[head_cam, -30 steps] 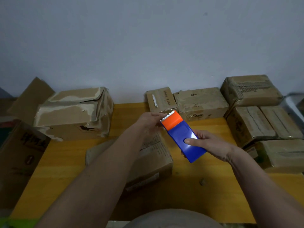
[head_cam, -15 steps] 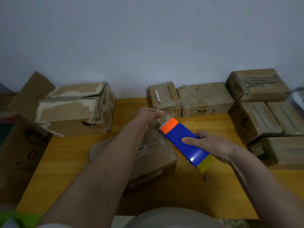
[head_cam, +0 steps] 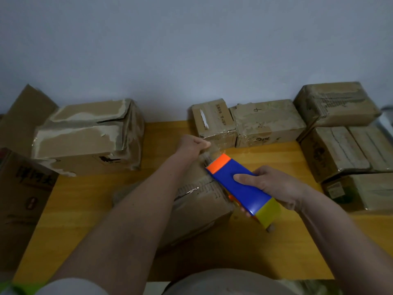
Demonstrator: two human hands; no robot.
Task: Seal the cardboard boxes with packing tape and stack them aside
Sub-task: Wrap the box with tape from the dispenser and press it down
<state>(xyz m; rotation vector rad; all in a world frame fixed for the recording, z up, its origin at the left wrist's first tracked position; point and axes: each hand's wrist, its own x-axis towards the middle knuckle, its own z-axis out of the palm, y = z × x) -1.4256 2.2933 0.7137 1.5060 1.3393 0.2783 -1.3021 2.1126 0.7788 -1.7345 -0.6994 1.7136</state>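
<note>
Tape dispenser (head_cam: 240,184) in right hand (head_cam: 274,186); left hand (head_cam: 192,144) pinches its tape.

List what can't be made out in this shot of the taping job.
All in the head view:
- Box being taped: its top seam is mostly hidden under the left forearm.
- Clear tape between the left hand and the dispenser: only a faint sheen, too dim to trace.
- Tape roll: hidden inside the dispenser, gripped by the right hand.
- Left-edge carton: cropped.

Left hand (head_cam: 192,144) reaches forward (fingers pinched); right hand (head_cam: 274,186) grips, thumb on top.
</note>
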